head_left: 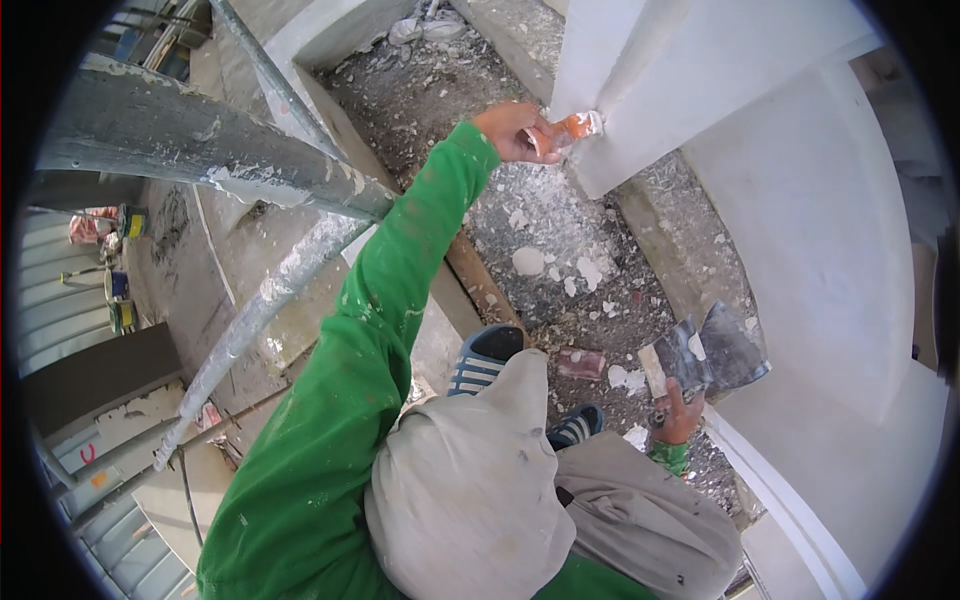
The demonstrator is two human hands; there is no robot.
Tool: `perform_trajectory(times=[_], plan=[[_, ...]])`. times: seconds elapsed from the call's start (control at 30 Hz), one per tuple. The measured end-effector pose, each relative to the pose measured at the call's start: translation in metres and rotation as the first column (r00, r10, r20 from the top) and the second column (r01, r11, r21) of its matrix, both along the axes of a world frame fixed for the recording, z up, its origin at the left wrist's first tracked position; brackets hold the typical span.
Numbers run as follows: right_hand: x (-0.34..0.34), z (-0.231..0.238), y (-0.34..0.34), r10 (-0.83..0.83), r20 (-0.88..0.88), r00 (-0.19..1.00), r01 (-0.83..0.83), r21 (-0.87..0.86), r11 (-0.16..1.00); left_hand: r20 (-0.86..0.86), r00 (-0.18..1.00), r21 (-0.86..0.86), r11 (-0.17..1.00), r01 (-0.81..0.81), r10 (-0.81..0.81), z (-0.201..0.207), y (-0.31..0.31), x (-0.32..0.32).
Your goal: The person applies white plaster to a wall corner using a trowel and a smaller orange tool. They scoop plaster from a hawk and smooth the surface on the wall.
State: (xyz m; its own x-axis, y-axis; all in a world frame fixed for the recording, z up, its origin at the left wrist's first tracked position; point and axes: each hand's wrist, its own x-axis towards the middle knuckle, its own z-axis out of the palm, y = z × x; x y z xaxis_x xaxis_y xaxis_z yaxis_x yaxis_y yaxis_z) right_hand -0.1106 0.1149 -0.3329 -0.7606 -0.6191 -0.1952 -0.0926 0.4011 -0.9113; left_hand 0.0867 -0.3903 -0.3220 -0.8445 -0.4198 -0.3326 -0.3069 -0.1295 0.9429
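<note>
My left hand (515,130), at the end of a green sleeve, is closed on an orange putty knife (575,128) smeared with white filler. The knife's far end meets the lower corner of a white wall edge (600,165). Lower right, my right hand (680,415) grips a wide grey plastering blade (728,352) by its pale strip-like edge. A small lump of white filler (696,346) sits on that blade. Part of the right hand's grip is hidden under the blade, and most of its forearm is behind my knee.
Grey scaffold poles (200,140) cross the left side close to my left arm. My sandalled feet (487,358) are by a dirt strip littered with white flakes (528,262). A reddish block (581,364) lies there. Curved white walls (830,230) rise at right.
</note>
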Motion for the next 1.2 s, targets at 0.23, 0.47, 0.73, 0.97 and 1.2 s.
perform_trajectory(times=[0.23,0.47,0.73,0.97,1.2], plan=[[0.006,0.017,-0.004,-0.176,0.189,0.966,0.176,0.018,0.984,0.033,0.956,0.542,0.798,-0.262,0.291,0.016,0.010,0.007],[0.004,0.040,-0.013,-0.248,0.334,0.909,0.259,0.012,0.966,-0.010,0.898,0.400,0.824,-0.400,0.440,0.076,0.102,0.051],[0.008,0.110,-0.054,0.013,0.698,0.716,0.061,-0.081,0.995,-0.332,0.867,0.000,0.919,-0.394,0.372,0.082,0.178,0.003],[0.006,0.118,-0.049,0.363,0.878,0.313,-0.290,-0.276,0.917,-0.713,0.680,-0.289,0.812,-0.507,0.171,0.092,0.180,-0.022],[0.008,0.129,-0.049,0.511,0.858,0.046,-0.231,-0.489,0.841,-0.775,0.627,-0.344,0.783,-0.519,0.075,0.098,0.185,-0.047]])
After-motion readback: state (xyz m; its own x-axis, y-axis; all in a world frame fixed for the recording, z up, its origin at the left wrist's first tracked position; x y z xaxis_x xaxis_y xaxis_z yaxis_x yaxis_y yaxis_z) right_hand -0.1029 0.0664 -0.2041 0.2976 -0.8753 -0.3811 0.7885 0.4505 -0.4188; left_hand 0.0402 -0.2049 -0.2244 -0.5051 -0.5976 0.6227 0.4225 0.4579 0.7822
